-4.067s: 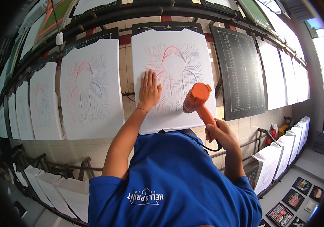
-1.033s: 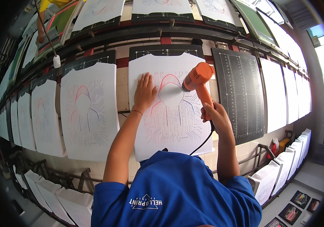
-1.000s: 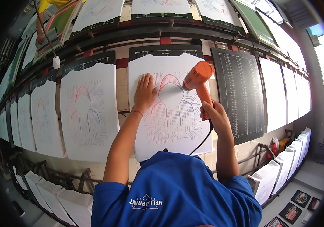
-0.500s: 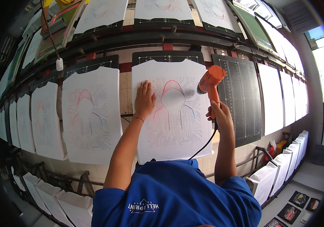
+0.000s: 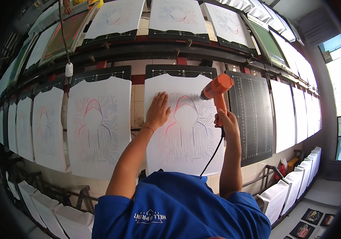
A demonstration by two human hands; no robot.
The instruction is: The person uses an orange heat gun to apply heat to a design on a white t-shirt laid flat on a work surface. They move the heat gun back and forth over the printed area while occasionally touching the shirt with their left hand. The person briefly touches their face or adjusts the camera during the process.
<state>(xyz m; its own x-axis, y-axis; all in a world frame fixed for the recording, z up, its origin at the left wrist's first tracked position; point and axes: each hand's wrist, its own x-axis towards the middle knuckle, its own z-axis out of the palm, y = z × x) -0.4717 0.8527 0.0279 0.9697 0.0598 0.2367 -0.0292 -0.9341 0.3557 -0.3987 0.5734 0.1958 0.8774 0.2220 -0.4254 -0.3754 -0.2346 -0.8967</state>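
A white fabric panel [image 5: 186,135] printed with a hooded figure and circuit lines lies on a black platen in front of me. My left hand [image 5: 158,110] rests flat on its upper left, fingers spread. My right hand [image 5: 225,122] grips the handle of an orange heat gun [image 5: 217,88], whose nozzle points left at the top of the printed hood. A black cord [image 5: 212,155] hangs from the handle down across the panel.
More printed white panels [image 5: 97,127] lie to the left, a bare black gridded platen [image 5: 252,115] to the right, then plain white panels [image 5: 284,115]. A second row of panels [image 5: 176,14] faces me beyond a dark rail. Stacked white pieces [image 5: 294,183] sit lower right.
The heat gun has risen from beside the panel's middle to its upper right corner. My left hand stays flat on the panel.
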